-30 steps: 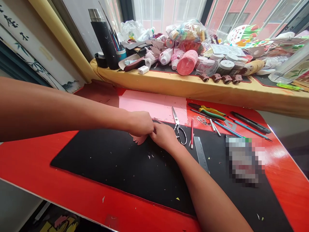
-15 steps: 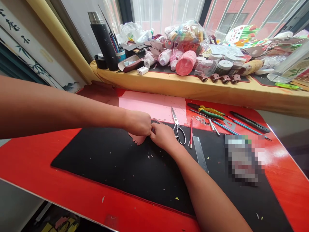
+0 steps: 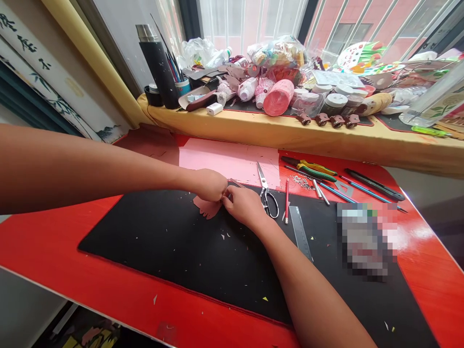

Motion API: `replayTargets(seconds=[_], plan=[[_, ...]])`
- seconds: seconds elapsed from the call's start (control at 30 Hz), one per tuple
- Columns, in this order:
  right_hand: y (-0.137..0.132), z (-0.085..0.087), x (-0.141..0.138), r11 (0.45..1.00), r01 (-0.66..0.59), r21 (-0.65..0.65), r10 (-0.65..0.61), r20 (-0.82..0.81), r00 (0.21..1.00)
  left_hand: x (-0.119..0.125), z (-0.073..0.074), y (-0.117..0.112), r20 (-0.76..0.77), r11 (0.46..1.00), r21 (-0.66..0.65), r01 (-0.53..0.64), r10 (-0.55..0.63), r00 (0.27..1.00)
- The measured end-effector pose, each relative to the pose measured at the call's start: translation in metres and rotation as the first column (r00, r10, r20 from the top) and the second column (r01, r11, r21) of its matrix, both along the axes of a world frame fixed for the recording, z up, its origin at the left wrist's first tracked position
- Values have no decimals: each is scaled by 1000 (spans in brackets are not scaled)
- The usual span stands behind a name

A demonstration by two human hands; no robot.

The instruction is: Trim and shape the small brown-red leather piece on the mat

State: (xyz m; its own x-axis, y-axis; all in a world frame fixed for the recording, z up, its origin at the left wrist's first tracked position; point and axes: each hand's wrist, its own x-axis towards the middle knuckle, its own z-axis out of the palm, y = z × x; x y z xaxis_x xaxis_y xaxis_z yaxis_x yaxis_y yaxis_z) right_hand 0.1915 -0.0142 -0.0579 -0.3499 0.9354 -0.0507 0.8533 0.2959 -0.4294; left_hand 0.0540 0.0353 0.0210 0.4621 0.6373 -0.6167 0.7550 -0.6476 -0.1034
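Observation:
My left hand [image 3: 211, 184] is closed, its knuckles upward, over a pink cut-out [image 3: 207, 208] with a scalloped edge. The cut-out sticks out below that hand, above the black mat [image 3: 174, 251]. My right hand [image 3: 242, 205] meets the left from the right side, thumb and fingers pinched together. What lies between its fingertips is too small and hidden to make out. Just right of it, silver scissors [image 3: 267, 193] lie with their blades pointing away. A pink sheet [image 3: 232, 159] lies behind both hands.
Right of the scissors are a red pencil [image 3: 287, 200], a clear ruler [image 3: 300, 232], pliers [image 3: 311, 169], small metal rings [image 3: 302, 182] and a black cutter [image 3: 373, 183]. A blurred object [image 3: 366, 241] rests on the mat's right. A thermos [image 3: 158, 72] and jars crowd the sill.
Both hands stay together at nearly the same spot. My left hand has turned slightly, and more of the pink cut-out shows below it. The view has tilted a little.

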Motion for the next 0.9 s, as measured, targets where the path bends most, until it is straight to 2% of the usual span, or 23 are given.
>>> replayTargets(seconds=[0.07, 0.13, 0.2, 0.27, 0.33, 0.37, 0.43, 0.5, 0.57, 0.77, 0.83, 0.9], plan=[[0, 1, 0, 1000, -4, 3, 4, 6, 1000, -11, -3, 4, 58, 985, 43, 166, -168, 984], [0, 2, 0, 1000, -2, 0, 2, 5, 1000, -22, -6, 10, 140, 957, 22, 289, -289, 947], [-1, 3, -1, 1000, 0, -2, 0, 1, 1000, -29, -8, 13, 180, 934, 6, 358, -353, 918], [-1, 3, -1, 1000, 0, -1, 0, 2, 1000, -29, -8, 12, 151, 916, -1, 402, -397, 905], [-1, 3, -1, 1000, -2, 1, 2, 5, 1000, -22, -5, 8, 90, 917, 7, 399, -398, 913], [-1, 2, -1, 1000, -2, 3, 2, 5, 1000, -18, -4, 5, 66, 933, 19, 361, -361, 930], [-1, 1, 0, 1000, -1, 8, 1, -2, 1000, -10, -4, 1, 55, 983, 48, 179, -182, 982], [-1, 1, 0, 1000, 1, 8, -1, -12, 1000, -5, -6, 2, 71, 999, 41, -12, 9, 997], [-1, -1, 0, 1000, 6, 5, -6, -13, 1000, -2, -11, 5, 87, 997, 11, -83, 81, 993], [-1, -2, -1, 999, -11, 39, 11, 4, 1000, -12, -16, 7, 178, 1000, 3, -25, 24, 984], [-1, -1, -1, 999, -9, 39, 8, 9, 1000, -19, -15, 6, 228, 994, 1, 108, -105, 968], [-1, 0, -1, 1000, -4, 29, 3, 21, 1000, -23, -13, 7, 289, 958, 13, 287, -278, 916]])
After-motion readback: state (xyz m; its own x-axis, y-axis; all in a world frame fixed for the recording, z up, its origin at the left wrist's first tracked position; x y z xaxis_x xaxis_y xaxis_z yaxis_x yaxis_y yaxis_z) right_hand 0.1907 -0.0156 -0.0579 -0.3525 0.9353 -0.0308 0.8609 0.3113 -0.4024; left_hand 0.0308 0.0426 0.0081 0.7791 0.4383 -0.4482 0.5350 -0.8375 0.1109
